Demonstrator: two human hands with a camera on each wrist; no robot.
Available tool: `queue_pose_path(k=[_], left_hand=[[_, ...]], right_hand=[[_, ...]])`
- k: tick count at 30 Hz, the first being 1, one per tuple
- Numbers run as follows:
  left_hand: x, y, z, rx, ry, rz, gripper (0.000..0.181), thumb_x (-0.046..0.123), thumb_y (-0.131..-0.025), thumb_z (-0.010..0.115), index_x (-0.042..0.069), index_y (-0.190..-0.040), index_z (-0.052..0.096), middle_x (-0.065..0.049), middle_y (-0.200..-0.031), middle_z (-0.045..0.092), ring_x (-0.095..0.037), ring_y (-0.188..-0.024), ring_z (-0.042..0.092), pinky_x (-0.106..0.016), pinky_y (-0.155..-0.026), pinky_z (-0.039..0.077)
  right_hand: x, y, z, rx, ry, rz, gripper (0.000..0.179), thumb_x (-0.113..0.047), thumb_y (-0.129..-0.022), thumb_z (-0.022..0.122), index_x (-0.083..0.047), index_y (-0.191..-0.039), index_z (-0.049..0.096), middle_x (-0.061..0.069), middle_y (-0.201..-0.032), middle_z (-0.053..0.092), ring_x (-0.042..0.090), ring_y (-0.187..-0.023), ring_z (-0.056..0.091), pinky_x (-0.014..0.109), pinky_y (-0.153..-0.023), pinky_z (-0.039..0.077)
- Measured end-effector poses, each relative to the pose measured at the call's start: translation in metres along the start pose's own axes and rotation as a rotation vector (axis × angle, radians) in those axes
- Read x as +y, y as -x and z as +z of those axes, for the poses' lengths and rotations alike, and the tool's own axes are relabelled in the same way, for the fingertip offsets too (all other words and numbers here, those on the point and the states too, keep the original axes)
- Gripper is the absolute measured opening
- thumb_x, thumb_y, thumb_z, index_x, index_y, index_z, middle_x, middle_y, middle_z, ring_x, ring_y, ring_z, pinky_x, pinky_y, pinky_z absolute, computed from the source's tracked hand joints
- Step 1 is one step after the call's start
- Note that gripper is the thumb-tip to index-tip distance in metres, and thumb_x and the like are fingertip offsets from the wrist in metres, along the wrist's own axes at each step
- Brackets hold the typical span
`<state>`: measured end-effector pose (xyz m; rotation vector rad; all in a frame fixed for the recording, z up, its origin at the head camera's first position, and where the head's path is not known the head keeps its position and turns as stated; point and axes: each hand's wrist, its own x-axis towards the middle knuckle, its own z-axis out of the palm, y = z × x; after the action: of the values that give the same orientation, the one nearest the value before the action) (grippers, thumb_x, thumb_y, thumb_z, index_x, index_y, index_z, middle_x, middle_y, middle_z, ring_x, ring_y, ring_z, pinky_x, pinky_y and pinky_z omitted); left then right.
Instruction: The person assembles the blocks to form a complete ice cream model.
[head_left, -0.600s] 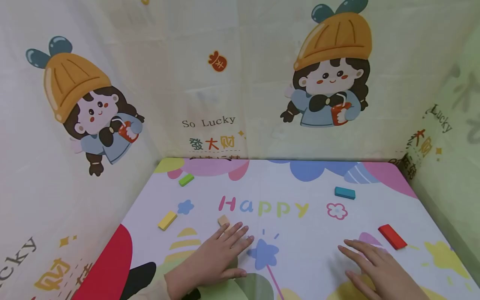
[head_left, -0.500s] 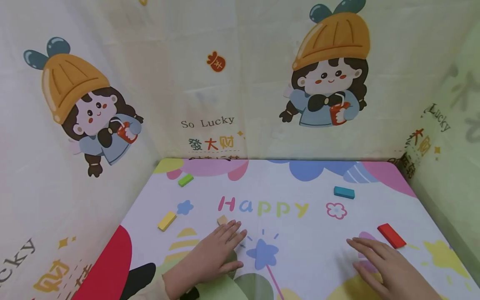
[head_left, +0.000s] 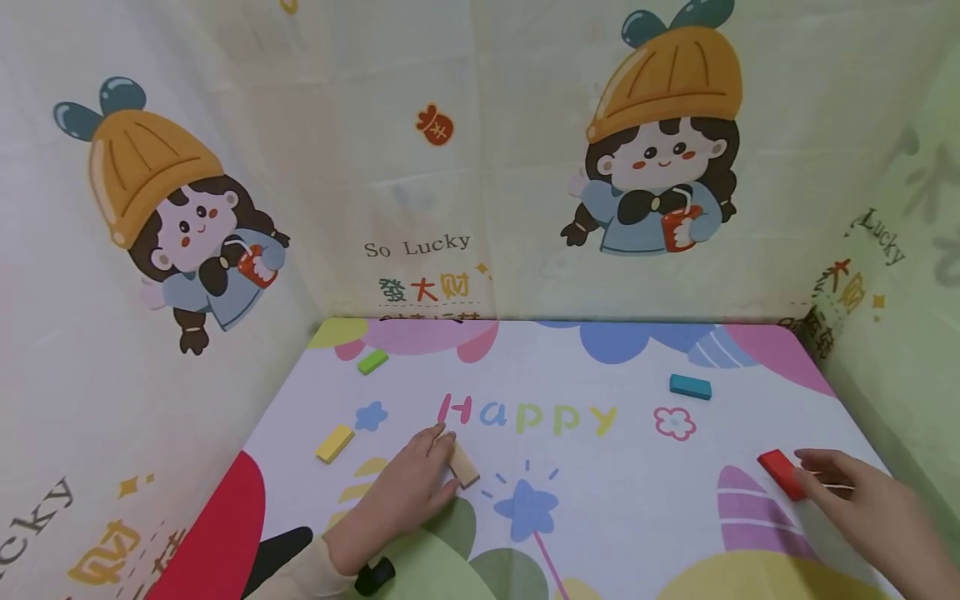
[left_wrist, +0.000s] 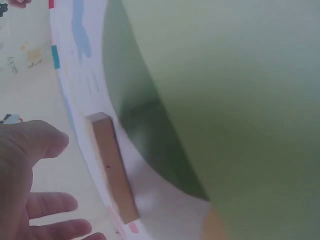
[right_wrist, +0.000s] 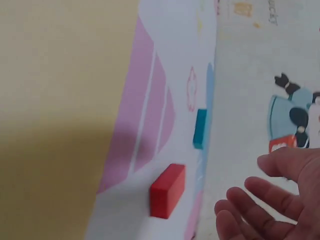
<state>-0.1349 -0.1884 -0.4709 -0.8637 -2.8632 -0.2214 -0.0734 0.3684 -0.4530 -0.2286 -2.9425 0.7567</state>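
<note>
Red block (head_left: 777, 472) beside right hand (head_left: 870, 500); wooden block (head_left: 464, 468) beside left hand (head_left: 408, 482); thumbs parted from fingers.

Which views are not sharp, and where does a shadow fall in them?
Head: mostly sharp, lettering clear; left wrist: hazy and soft, shadow over the dark green print; right wrist: slightly soft, shadow over the yellow print, red block readable.

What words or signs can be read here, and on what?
"Happy": tabletop.
"So Lucky": back cloth.
"發大财": back cloth.
"Lucky": right cloth.
"大财": right cloth.
"cky", cut off: left cloth.
"财": left cloth.
Too small or cut off: red pouch mark; bottom rows.
</note>
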Motion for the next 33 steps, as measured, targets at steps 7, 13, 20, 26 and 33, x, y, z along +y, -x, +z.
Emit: queue_pose_path(k=[7,13,20,26,33], left_hand=[[-0.004,0.0,0.006,-0.002,0.007,-0.061,0.056,0.034,-0.094,0.073,-0.001,-0.136,0.06,-0.023,-0.141,0.059,-0.037,-0.132,0.056,-0.049,-0.109,0.049],[-0.004,-0.002,0.012,-0.029,0.034,-0.075,0.051,0.034,-0.095,0.072,0.0,-0.132,0.062,-0.023,-0.138,0.06,-0.038,-0.127,0.058,-0.048,-0.105,0.052],[0.001,-0.005,0.013,-0.037,0.013,-0.08,0.05,0.036,-0.092,0.076,-0.002,-0.124,0.068,-0.021,-0.133,0.065,-0.035,-0.118,0.062,-0.044,-0.098,0.056],[0.004,-0.006,0.012,-0.061,0.042,-0.069,0.053,0.034,-0.091,0.079,-0.004,-0.126,0.068,-0.019,-0.137,0.063,-0.034,-0.122,0.061,-0.042,-0.101,0.055],[0.009,-0.009,0.011,-0.079,0.086,-0.028,0.049,0.028,-0.092,0.078,-0.002,-0.13,0.068,-0.021,-0.14,0.061,-0.035,-0.128,0.06,-0.045,-0.103,0.054]], right_hand=[[0.038,-0.007,0.003,-0.066,-0.035,0.101,0.055,-0.035,-0.098,0.071,0.011,-0.125,0.062,0.026,-0.105,0.073,-0.014,-0.072,0.05,0.018,-0.058,0.041],[0.051,-0.011,0.011,-0.147,-0.066,0.188,0.062,-0.04,-0.097,0.07,0.012,-0.129,0.059,0.023,-0.104,0.072,0.003,-0.079,0.057,0.022,-0.059,0.045],[0.054,-0.016,0.022,-0.128,-0.08,0.193,0.058,-0.035,-0.096,0.073,0.011,-0.128,0.06,0.029,-0.107,0.07,0.002,-0.08,0.058,0.024,-0.059,0.044],[0.047,-0.016,0.023,-0.089,-0.051,0.201,0.054,-0.032,-0.095,0.074,0.011,-0.125,0.062,0.026,-0.105,0.072,0.024,-0.086,0.063,0.031,-0.068,0.04],[0.045,-0.012,0.024,-0.064,-0.047,0.182,0.051,-0.032,-0.096,0.073,0.011,-0.122,0.064,0.025,-0.103,0.073,0.018,-0.084,0.064,0.033,-0.069,0.04]])
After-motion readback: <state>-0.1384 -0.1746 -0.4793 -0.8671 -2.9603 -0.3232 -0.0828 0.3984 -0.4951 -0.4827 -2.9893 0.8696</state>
